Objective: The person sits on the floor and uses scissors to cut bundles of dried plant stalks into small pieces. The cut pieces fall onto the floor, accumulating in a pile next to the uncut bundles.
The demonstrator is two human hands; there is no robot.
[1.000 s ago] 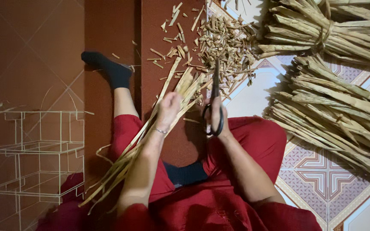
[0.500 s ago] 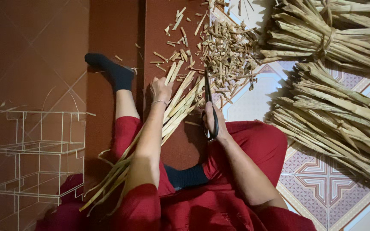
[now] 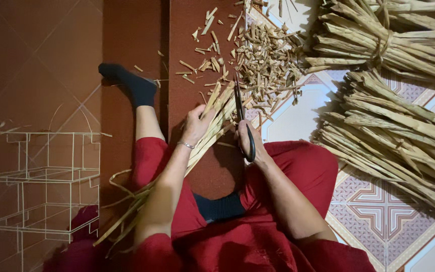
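Observation:
My left hand (image 3: 196, 124) grips a bunch of long dried stalks (image 3: 208, 135) that runs from my lap up toward the floor ahead. My right hand (image 3: 248, 141) holds black scissors (image 3: 240, 112), blades pointing away from me beside the stalk tips. The blades look nearly closed. A pile of short cut stalk pieces (image 3: 265, 65) lies just beyond the scissors. I sit in red clothes with black socks, one leg stretched out to the left.
Two tied bundles of dried stalks lie at the right, one at the top (image 3: 388, 43) and one lower (image 3: 399, 136), on patterned tiles. A white wire rack (image 3: 36, 186) stands at the lower left. A raised reddish step (image 3: 132, 50) runs up the middle.
My left hand slid along the stalk bunch and shifted it. The scissors in my right hand swung more upright and closer to the stalk tips.

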